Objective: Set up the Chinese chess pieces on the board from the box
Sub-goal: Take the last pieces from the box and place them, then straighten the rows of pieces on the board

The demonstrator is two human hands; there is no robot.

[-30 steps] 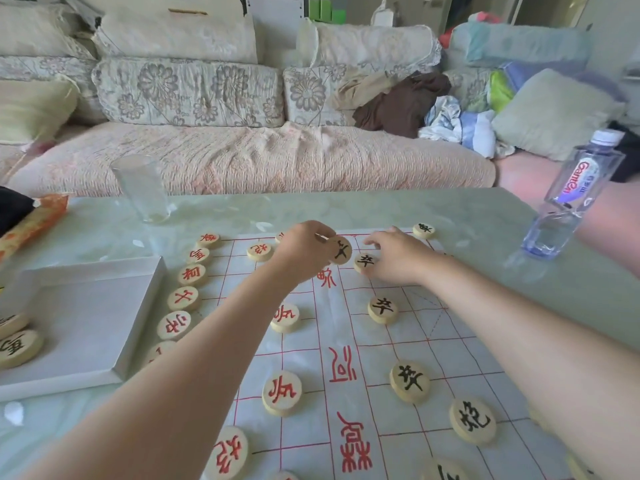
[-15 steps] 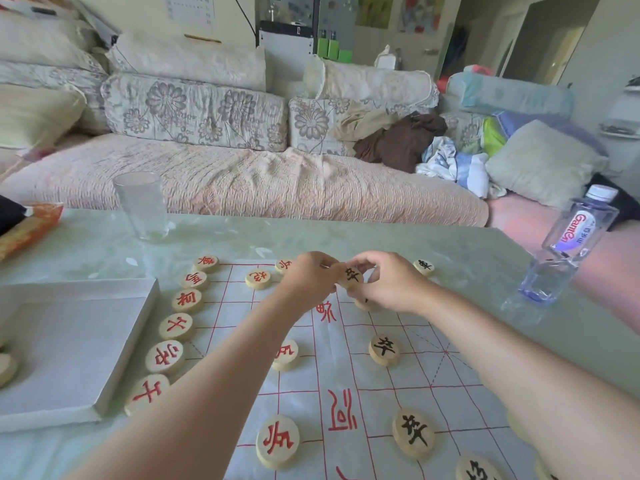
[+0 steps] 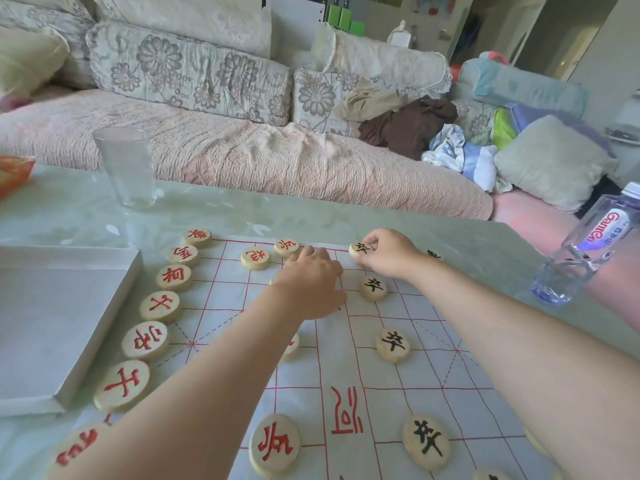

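Pinching black-marked piece (image 3: 360, 250): right hand (image 3: 391, 254) (fingertip grip); left hand (image 3: 311, 282) palm-down, seemingly curled, contents untellable.

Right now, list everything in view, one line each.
board: one, white with red lines, table centre
red-marked pieces: at least ten, tan, mostly along board's left edge
black-marked pieces: four clear, tan, board's right half
box: one, grey-white, left of board
glass: one, clear, table's far left
water bottle: one, clear, table's right
table: one, pale green
sofa: one, pink cover, behind table
clothes pile: one, mixed colours, on sofa
packet: one, orange, left edge
left hand: one, over board's far middle, grip unclear
right hand: one, grip pinches far black piece
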